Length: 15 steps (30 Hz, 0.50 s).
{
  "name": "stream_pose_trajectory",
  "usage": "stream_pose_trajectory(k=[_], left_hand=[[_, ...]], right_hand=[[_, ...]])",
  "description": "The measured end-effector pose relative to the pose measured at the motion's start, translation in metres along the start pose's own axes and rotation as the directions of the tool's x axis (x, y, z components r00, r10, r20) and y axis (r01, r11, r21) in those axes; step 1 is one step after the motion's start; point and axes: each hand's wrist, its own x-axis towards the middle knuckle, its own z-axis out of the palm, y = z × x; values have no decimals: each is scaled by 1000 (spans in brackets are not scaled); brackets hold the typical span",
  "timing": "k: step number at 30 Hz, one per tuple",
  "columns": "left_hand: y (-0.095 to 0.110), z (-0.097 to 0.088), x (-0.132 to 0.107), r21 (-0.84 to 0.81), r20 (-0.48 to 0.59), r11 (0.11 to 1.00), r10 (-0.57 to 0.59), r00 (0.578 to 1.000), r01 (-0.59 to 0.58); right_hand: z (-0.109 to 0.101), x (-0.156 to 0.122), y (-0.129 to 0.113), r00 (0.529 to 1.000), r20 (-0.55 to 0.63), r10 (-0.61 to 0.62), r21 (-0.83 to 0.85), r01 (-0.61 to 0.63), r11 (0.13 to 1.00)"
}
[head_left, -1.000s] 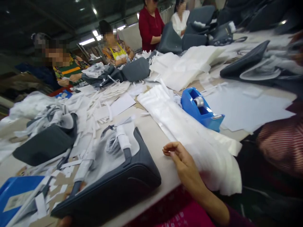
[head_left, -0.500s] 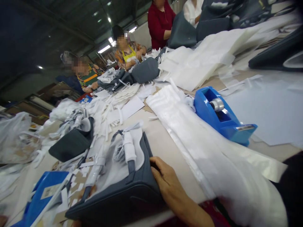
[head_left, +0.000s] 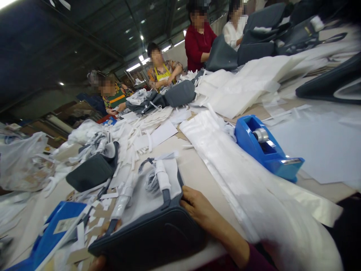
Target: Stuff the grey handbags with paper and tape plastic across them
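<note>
A dark grey bag (head_left: 152, 237) lies in front of me, with white wrapping on its handle (head_left: 163, 177) and white sheet over its top. My right hand (head_left: 199, 210) grips the bag's right edge, fingers curled onto it. Only a sliver of my left hand (head_left: 97, 262) shows at the bottom edge, against the bag's near left corner; its fingers are hidden. A long stack of white plastic sleeves (head_left: 242, 184) lies just to the right of my right hand.
A blue tape dispenser (head_left: 266, 150) stands right of the sleeves. A second grey bag (head_left: 91, 173) and a blue box (head_left: 53, 235) lie to the left among several white paper strips. People work on grey bags (head_left: 180, 92) at the table's far side.
My right hand has moved left from the bare table beside the white sleeves onto the grey bag's right edge and closed on it. My view has swung slightly left.
</note>
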Motion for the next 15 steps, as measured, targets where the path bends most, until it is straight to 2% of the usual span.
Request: stream_pose_trajectory(k=[3, 6, 8, 10, 12, 15], left_hand=[[9, 13, -5, -45, 21, 999, 19, 1000, -18], [15, 21, -8, -135, 53, 991, -3, 999, 10], [16, 21, -9, -190, 79, 980, -40, 996, 54], [17, 20, -9, -235, 107, 966, -86, 991, 109], [17, 19, -12, -278, 139, 951, -100, 985, 136], [19, 18, -17, -309, 194, 943, -65, 979, 124]], right_hand=[[5, 3, 9, 998, -23, 56, -17, -56, 998], [10, 4, 14, 978, -145, 152, 49, -146, 988], [13, 3, 13, 967, -245, 72, 57, -59, 997], [15, 1, 9, 953, -292, -85, -10, 85, 996], [15, -2, 4, 943, -265, -200, -67, 189, 980], [16, -7, -5, 943, -191, -271, -79, 260, 962]])
